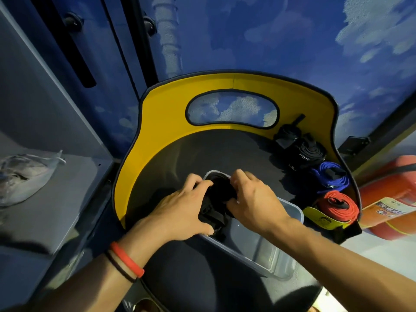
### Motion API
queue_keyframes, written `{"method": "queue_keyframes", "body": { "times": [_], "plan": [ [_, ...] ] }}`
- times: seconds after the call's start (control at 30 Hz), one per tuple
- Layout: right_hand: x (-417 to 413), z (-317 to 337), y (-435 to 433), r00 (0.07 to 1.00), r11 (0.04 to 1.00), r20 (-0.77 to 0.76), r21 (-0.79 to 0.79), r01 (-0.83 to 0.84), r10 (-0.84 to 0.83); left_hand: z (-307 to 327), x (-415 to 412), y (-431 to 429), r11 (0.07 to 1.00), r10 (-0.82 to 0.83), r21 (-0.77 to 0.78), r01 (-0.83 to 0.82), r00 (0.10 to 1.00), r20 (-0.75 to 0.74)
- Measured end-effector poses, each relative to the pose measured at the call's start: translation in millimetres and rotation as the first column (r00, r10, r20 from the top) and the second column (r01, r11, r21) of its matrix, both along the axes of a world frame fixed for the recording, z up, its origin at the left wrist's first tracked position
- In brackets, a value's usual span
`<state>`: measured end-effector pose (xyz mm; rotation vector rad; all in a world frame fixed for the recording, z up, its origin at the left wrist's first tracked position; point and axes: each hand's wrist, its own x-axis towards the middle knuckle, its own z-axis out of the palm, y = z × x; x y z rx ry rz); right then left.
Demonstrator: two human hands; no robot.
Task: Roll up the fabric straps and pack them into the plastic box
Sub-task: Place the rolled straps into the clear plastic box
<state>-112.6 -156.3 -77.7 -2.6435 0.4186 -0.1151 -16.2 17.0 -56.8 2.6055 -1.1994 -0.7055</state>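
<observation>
A person's left hand point(180, 206) and right hand point(254, 199) close from either side on a bundled black strap point(216, 199), fingers curled round it, and hold it over the far end of a clear plastic box point(256, 244). The box sits on the dark table point(202, 154) just in front of the person. The two-handed grip looks meant to stop the soft coil from springing loose as it goes down between the box walls. Part of the strap hangs untidily below the left thumb, and whether it is fully wound cannot be told from here. The near half of the box shows bare plastic, so packing appears to be at an early stage. Rolled straps wait in a line along the table's edge from about one to three o'clock of the box: two black rolls point(308, 152) farthest off, then a blue strap point(331, 179), then a red strap point(337, 206) nearest. They lie against the table's raised yellow rim point(157, 131), which seems to keep them from rolling away and within the right hand's reach. A red and a black wristband point(128, 260) circle the left wrist. An orange fire extinguisher point(387, 199) lies beyond the rim at three o'clock, and a crumpled plastic bag point(24, 174) sits on a grey shelf at nine o'clock.
</observation>
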Motion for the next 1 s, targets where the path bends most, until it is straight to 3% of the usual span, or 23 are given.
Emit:
{"method": "queue_keyframes", "body": {
  "times": [0.07,0.23,0.37,0.47,0.63,0.77,1.0],
  "plan": [
    [-4.7,-1.3,2.6,0.996,0.999,-0.080,-0.028,0.032,-0.034,0.7,0.0,-1.0,1.000,-0.003,0.000,0.003,1.000,0.019],
    [-4.3,-19.8,11.5,0.996,0.985,-0.055,0.156,0.073,-0.066,0.7,-3.0,-2.4,1.000,-0.004,0.003,0.004,0.998,0.062],
    [-7.3,-25.8,15.2,0.995,0.996,-0.050,-0.013,0.083,-0.083,1.3,-4.0,-1.3,1.000,-0.004,-0.012,0.005,0.996,0.085],
    [-8.7,-32.0,8.5,0.987,0.983,-0.089,0.110,0.145,-0.135,-0.9,-3.4,-2.4,1.000,-0.002,-0.015,0.003,0.997,0.083],
    [-8.9,-35.2,10.2,0.988,0.954,-0.129,0.276,0.121,-0.088,0.0,-5.6,-8.8,0.998,-0.042,-0.037,0.045,0.997,0.065],
    [-9.9,-35.8,0.0,0.987,0.941,-0.154,0.324,0.094,-0.046,0.6,-10.3,-10.9,0.977,-0.205,0.068,0.202,0.978,0.036],
    [-22.8,-32.2,-17.2,0.991,0.951,-0.131,0.308,0.038,0.002,3.1,-10.4,-16.2,0.941,-0.257,0.211,0.263,0.965,-0.058]
  ]
}}
